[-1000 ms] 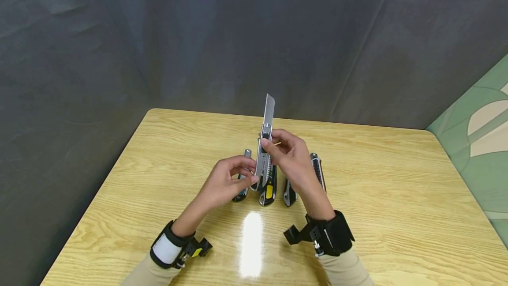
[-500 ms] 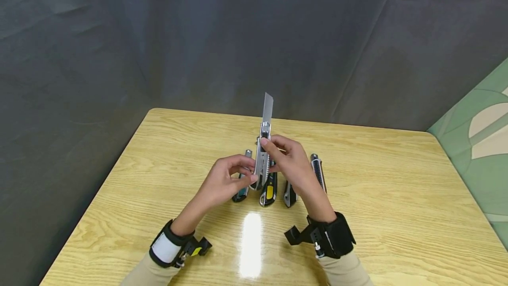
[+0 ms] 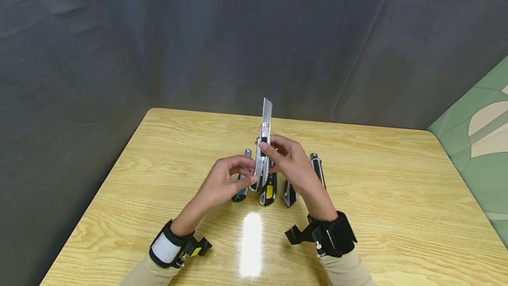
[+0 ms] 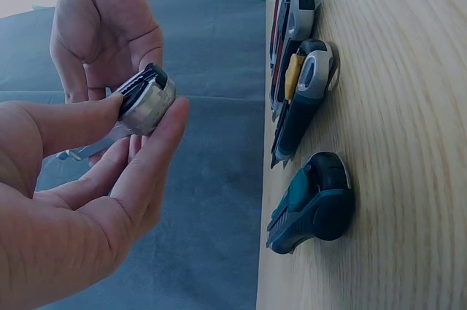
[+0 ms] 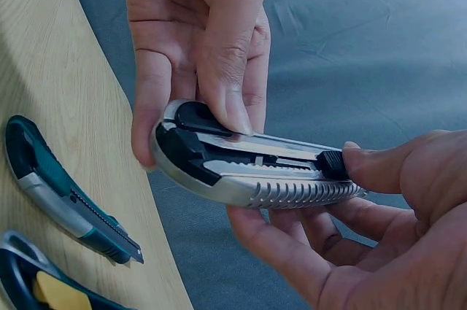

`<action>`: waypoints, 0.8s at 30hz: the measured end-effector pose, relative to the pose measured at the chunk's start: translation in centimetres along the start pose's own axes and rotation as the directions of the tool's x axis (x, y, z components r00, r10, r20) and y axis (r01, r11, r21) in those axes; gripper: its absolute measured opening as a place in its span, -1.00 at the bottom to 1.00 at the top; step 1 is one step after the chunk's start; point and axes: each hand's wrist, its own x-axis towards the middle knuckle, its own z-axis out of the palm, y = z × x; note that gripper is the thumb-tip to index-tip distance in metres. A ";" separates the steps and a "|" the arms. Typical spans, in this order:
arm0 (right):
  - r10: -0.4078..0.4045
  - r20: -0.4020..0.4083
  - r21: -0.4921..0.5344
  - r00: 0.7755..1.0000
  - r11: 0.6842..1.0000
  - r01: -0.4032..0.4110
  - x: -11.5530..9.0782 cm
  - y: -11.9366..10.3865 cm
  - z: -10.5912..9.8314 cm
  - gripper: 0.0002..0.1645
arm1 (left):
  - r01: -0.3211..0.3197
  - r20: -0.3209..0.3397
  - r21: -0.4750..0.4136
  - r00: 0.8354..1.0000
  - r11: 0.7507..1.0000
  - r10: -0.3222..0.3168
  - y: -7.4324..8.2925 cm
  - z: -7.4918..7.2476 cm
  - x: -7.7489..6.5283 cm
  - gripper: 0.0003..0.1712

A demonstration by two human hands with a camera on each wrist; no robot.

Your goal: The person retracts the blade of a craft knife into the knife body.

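Observation:
A silver snap-off utility knife (image 3: pixel 263 162) is held up over the table, its blade (image 3: pixel 267 110) extended and pointing away from me. My left hand (image 3: pixel 224 183) pinches the butt end between thumb and fingers. Nearer the blade, my right hand (image 3: pixel 295 162) grips the body. In the right wrist view the right thumb presses the black slider (image 5: pixel 333 165), with the fingers curled beneath the ridged edge. The left wrist view shows the knife's rounded metal end (image 4: pixel 149 106) between the left thumb and fingers.
Several other utility knives lie on the wooden table (image 3: pixel 178 144) below: a green one (image 4: pixel 314 208), a black one with a yellow part (image 3: pixel 270 192), and black-and-silver ones (image 3: pixel 290 197) partly behind the right arm. A dark curtain (image 3: pixel 254 43) hangs behind the table.
The slider and right thumb have moved slightly back toward the butt end, and less blade sticks out. The left hand keeps its pinch almost in place.

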 end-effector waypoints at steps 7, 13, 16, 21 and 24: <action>-0.003 0.001 -0.011 1.000 1.000 0.003 -0.1 0.1 0.0 -0.66 | -0.003 0.007 -0.009 1.000 1.000 0.003 -0.1 0.0 0.0 -0.71; -0.001 0.009 -0.006 1.000 1.000 0.001 -0.1 0.2 -0.1 -0.66 | 0.000 0.005 -0.001 1.000 1.000 0.000 -0.1 -0.1 0.0 -0.70; 0.002 0.009 0.004 1.000 1.000 -0.002 -0.1 0.3 -0.1 -0.66 | 0.005 0.004 -0.003 1.000 1.000 -0.005 -0.1 -0.1 0.0 -0.70; 0.004 -0.006 -0.004 1.000 1.000 -0.004 -0.1 0.3 -0.1 -0.64 | -0.001 0.000 -0.006 1.000 1.000 0.001 0.0 -0.2 0.0 -0.70; 0.023 0.014 -0.006 1.000 1.000 -0.023 -0.2 0.3 -0.3 -0.62 | -0.018 -0.009 0.008 1.000 1.000 0.018 0.1 -0.2 0.1 -0.70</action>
